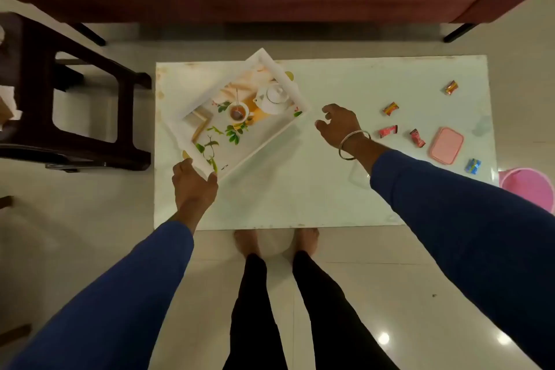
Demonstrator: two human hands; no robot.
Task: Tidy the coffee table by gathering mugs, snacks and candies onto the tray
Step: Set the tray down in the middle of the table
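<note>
The left hand (pixel 193 182) pinches the near corner of the stiff, light-looking white tray (pixel 292 81), best gripped by its raised rim, while the right hand (pixel 339 126) hovers, fingers apart, empty.

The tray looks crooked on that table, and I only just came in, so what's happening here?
A person stands at the white coffee table. The left hand holds the near corner of the printed tray, which sits askew at the table's left end with nothing loaded on it yet. The right hand hovers open just past the tray's right corner, holding nothing. Five wrapped candies, such as the blue one, and a pink lidded box lie scattered at the right end.
</note>
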